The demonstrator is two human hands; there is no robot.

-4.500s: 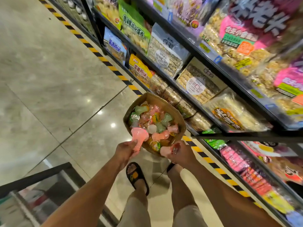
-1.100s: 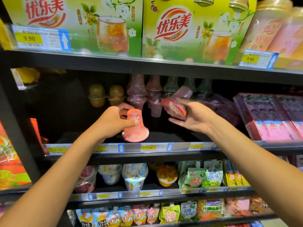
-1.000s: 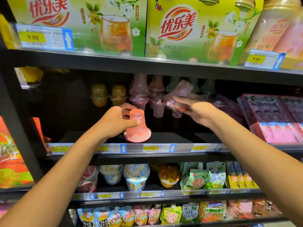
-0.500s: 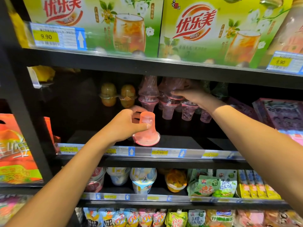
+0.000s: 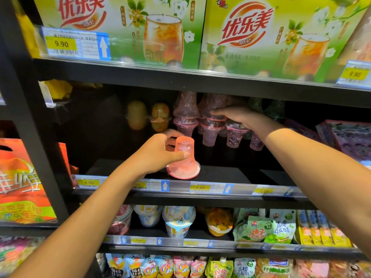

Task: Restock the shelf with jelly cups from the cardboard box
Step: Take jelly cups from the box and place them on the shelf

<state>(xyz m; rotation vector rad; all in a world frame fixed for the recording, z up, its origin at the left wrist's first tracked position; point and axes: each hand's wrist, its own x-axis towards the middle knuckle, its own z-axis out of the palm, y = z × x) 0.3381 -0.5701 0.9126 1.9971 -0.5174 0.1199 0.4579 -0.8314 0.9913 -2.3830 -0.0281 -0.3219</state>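
1. My left hand grips a pink cup, upside down, its rim on the shelf near the front.
2. My right hand lies over the stacked cups at the back; whether it clasps one I cannot tell.

Black metal shelving, several tiers; black upright post at left. Clear price-label rails along tier fronts, yellow tags and blue arrows. Middle bay dim, black back panel; top tier brightly lit.
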